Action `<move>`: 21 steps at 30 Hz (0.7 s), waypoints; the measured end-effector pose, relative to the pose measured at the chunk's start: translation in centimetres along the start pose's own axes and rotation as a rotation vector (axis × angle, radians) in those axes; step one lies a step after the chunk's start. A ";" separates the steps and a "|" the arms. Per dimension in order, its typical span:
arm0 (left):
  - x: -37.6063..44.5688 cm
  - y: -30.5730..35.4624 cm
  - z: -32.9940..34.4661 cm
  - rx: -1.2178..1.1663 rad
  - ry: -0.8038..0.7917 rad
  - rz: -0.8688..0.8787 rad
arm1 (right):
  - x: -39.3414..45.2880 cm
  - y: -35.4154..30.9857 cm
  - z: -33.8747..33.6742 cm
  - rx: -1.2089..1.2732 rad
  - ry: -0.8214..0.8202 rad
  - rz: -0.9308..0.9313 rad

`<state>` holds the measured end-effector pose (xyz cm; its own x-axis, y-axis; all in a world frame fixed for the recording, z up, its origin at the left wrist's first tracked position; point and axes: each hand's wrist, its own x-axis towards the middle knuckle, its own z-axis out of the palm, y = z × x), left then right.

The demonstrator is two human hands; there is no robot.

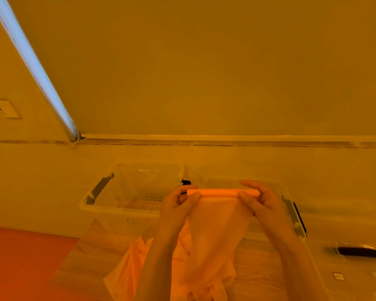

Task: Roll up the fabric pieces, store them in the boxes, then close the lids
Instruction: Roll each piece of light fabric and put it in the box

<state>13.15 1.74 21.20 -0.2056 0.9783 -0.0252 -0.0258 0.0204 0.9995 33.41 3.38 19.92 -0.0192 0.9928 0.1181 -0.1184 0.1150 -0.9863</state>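
Above 2 open clear boxes (130, 192) on a pale counter (41, 192), left hand (178, 203) and right hand (261, 203) each pinch an end of a half-rolled fabric (223, 192), its tail hanging loose; more winding likely comes before boxing.

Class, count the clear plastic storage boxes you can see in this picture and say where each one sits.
2. One open clear plastic storage box stands left of the hands; a second clear plastic box sits behind the right hand, partly hidden. More may lie outside the view.
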 end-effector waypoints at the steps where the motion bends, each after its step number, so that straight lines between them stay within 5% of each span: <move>1: 0.1 -0.1 0.0 -0.005 -0.002 -0.002 | 0.0 -0.1 -0.1 0.014 -0.002 0.013; 16: -0.6 -0.1 -0.1 -0.006 -0.053 0.088 | -0.6 -0.4 -0.2 0.116 -0.100 0.024; 21: -0.7 0.1 0.0 0.034 0.002 0.085 | -0.4 -0.1 0.3 -0.229 -0.023 -0.029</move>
<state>13.26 1.07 21.31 -0.2079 0.9763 0.0599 0.0255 -0.0558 0.9981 33.11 2.92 19.99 -0.0423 0.9883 0.1464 0.1096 0.1503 -0.9826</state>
